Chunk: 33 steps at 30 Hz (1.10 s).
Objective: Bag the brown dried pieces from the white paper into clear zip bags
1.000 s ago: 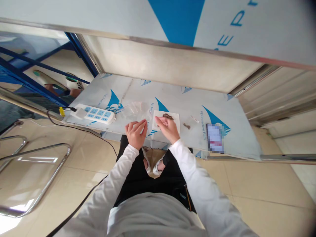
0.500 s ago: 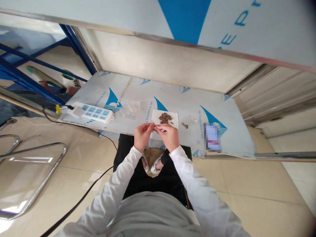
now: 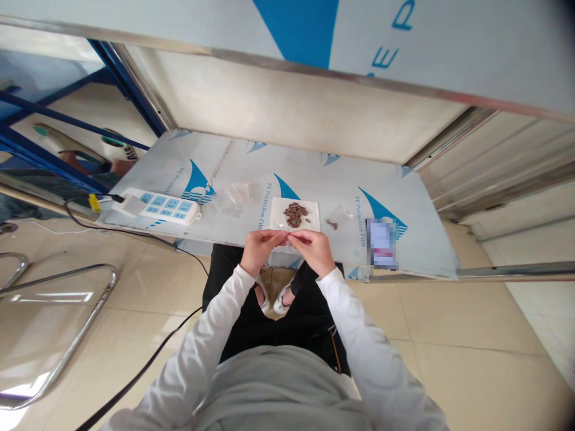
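Note:
My left hand (image 3: 258,250) and my right hand (image 3: 318,251) meet fingertip to fingertip at the table's front edge. Both are closed in a pinch on what looks like a small clear plastic bag with a reddish edge, mostly hidden by the fingers. Just beyond them, a pile of small brown pieces (image 3: 295,214) lies on a white square sheet (image 3: 278,209). To its right are a little clump of brown bits (image 3: 331,224) and a thin whitish strip (image 3: 345,211). Several flat clear plastic bags (image 3: 236,194) lie to the left.
A white power strip (image 3: 168,208) with a plug and black cable (image 3: 112,227) lies on the film-covered table (image 3: 386,173) at left. A phone (image 3: 381,242) rests near the right front edge. An overhead shelf (image 3: 202,21) spans above. A metal-framed chair (image 3: 101,317) stands at lower left.
My fingertips have come closer together, and the hands sit slightly lower, off the white sheet's front edge. The view has shifted a little; the things on the table lie as before.

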Tool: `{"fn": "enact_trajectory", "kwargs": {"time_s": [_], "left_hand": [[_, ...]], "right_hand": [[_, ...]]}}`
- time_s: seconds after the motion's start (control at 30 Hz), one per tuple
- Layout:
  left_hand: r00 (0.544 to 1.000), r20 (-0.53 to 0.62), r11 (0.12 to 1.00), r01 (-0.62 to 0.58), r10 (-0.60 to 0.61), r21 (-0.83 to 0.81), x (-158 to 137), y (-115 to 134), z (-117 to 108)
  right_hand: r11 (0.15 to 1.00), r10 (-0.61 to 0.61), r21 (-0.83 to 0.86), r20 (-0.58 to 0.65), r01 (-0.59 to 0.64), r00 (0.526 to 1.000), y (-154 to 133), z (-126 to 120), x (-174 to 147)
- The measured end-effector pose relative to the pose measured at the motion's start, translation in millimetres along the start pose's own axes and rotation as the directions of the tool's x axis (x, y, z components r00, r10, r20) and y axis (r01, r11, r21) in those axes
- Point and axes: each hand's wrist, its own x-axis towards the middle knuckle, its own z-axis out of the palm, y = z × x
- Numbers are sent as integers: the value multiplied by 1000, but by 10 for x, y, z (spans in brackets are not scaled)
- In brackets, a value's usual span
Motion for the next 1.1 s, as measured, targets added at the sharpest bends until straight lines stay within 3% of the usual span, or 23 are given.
{"fn": "enact_trajectory", "kwargs": {"time_s": [0.1, 0.17, 0.23, 0.33, 0.4, 0.43, 0.5, 0.63, 0.77, 0.87, 1.0, 1.1], "left_hand": [[998, -23, 975, -47, 53, 218, -38, 41, 13], [986, -66, 878, -103, 150, 467, -78, 103, 41], [957, -38, 737, -195, 287, 647, -106, 161, 71], [863, 217, 569, -471, 456, 675, -85, 174, 99], [780, 398, 510, -620, 483, 596, -27, 120, 117], [761, 444, 512, -647, 473, 565, 9, 79, 131], [779, 428, 558, -627, 458, 543, 80, -10, 167], [846, 227, 661, -521, 482, 540, 153, -131, 231], [848, 189, 664, -510, 495, 548, 138, -158, 211], [853, 186, 654, -498, 487, 570, 121, -158, 162], [857, 163, 652, -482, 488, 585, 132, -158, 116], [855, 146, 660, -483, 498, 575, 187, -155, 127]], "right_hand": [[991, -24, -132, -54, 16, 998, 38, -57, -15], [968, -46, -252, -154, 6, 987, 35, -92, -20], [938, -68, -348, -209, -9, 976, 15, -118, -22], [928, -72, -372, -184, -2, 980, -33, -141, -39], [947, -74, -319, -163, 19, 984, -62, -156, -67], [958, -77, -285, -153, 31, 985, -69, -166, -80], [970, -87, -235, -123, 56, 989, -54, -201, -86], [949, -87, -310, -83, 58, 993, 144, -321, 103], [762, 4, -643, -100, -68, 995, 479, -389, 523], [706, 36, -705, -63, -70, 997, 643, -363, 759], [688, 25, -723, -54, -57, 998, 584, -311, 786], [771, -51, -637, -56, 4, 997, 325, -291, 616]]}}
